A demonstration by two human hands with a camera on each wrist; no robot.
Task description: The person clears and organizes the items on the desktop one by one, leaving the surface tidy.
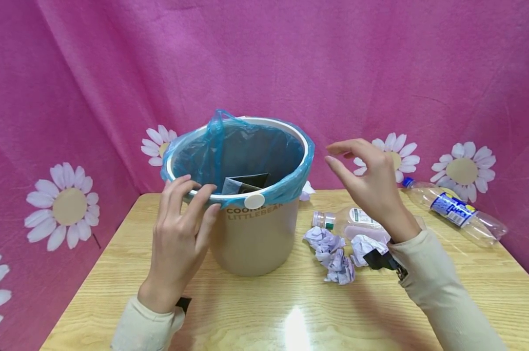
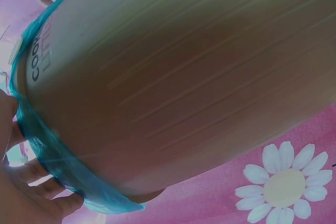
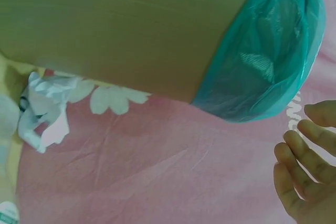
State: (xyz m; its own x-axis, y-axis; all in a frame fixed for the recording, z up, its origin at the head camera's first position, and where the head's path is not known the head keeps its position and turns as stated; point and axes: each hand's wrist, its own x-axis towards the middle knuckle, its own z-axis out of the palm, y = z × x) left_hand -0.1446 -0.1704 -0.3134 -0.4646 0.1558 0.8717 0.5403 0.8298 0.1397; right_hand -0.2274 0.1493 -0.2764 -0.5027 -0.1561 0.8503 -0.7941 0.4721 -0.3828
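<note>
A beige bin [image 1: 255,243] stands on the table, lined with a blue plastic bag [image 1: 286,192] folded over its rim under a white ring [image 1: 305,141]. Inside lies a dark, angular folded piece [image 1: 246,184], perhaps a carton. My left hand [image 1: 178,234] rests its spread, slightly bent fingers on the near left rim; in the left wrist view those fingers [image 2: 50,187] touch the bag's edge. Just right of the bin, my right hand [image 1: 367,180] hangs in the air, thumb and forefinger apart, holding nothing. The right wrist view shows its fingers [image 3: 299,166] clear of the bag.
Right of the bin lie several crumpled papers [image 1: 339,265] and a clear bottle with a pale label [image 1: 341,220], partly behind my right forearm. Another bottle with a blue label [image 1: 453,208] lies at the far right. A pink curtain with flowers [image 1: 264,58] closes off the back.
</note>
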